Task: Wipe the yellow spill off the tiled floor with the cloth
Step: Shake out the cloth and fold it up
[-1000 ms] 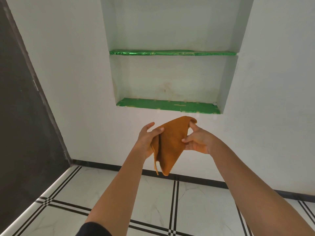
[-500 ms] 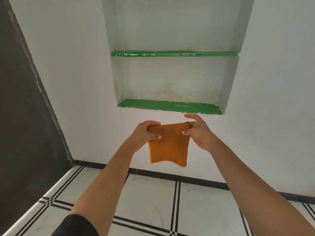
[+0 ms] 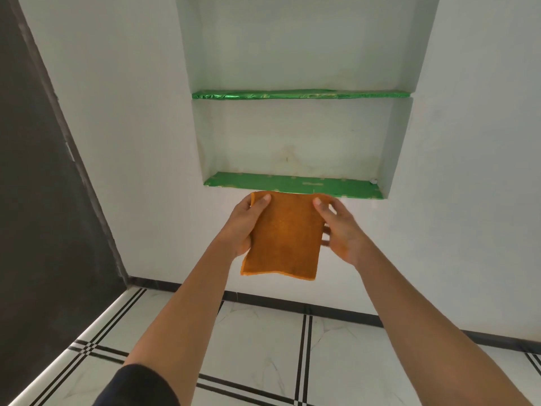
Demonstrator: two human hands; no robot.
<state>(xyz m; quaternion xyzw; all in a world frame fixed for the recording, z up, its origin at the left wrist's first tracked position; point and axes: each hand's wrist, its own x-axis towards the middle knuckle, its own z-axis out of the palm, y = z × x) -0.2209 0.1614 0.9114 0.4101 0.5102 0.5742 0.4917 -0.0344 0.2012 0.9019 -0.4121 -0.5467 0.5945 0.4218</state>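
Observation:
An orange cloth (image 3: 284, 238), folded into a flat rectangle, hangs in front of the white wall at chest height. My left hand (image 3: 244, 227) grips its upper left corner, thumb on the front. My right hand (image 3: 339, 230) holds the upper right corner and right edge, fingers partly behind the cloth. Below lies the white tiled floor (image 3: 263, 347) with black double lines. No yellow spill shows on the visible tiles.
A wall niche holds two green-lined shelves (image 3: 292, 186), the lower one just above the cloth. A dark panel (image 3: 35, 200) fills the left side. A black skirting strip (image 3: 336, 312) runs along the wall's foot.
The cloth went from a hanging folded triangle to a flat rectangle spread between both hands. Both hands rose a little toward the lower green shelf.

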